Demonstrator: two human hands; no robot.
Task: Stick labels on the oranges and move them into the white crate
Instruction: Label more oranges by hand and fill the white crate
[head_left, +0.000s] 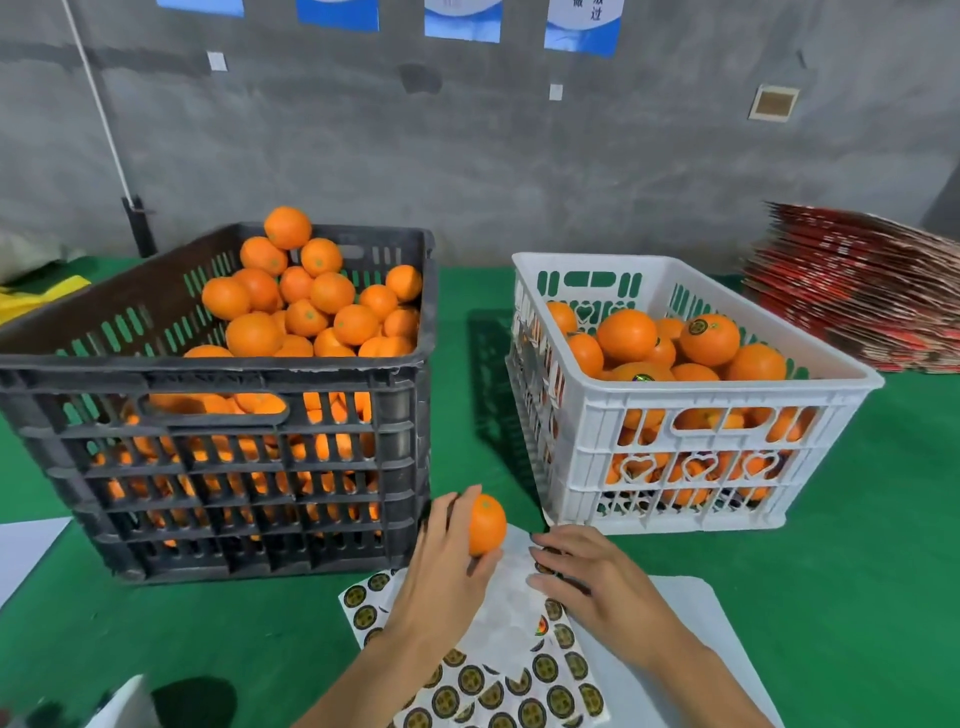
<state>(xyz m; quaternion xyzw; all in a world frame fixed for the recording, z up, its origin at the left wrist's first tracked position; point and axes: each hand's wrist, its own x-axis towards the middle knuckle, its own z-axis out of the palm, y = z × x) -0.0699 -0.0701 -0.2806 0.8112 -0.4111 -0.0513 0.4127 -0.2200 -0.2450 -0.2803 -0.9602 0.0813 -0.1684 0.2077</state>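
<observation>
Your left hand (441, 561) grips one orange (487, 525) just in front of the white crate (675, 415), by its near left corner; your right hand (576, 571) presses loosely bent fingers on the label sheet (519, 660) below that crate, which already holds labelled oranges (709, 340)

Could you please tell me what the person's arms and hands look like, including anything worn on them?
Both forearms are bare as far as the picture shows, with no sleeves. The left hand and right hand show no gloves, rings, watch or bracelets.
</observation>
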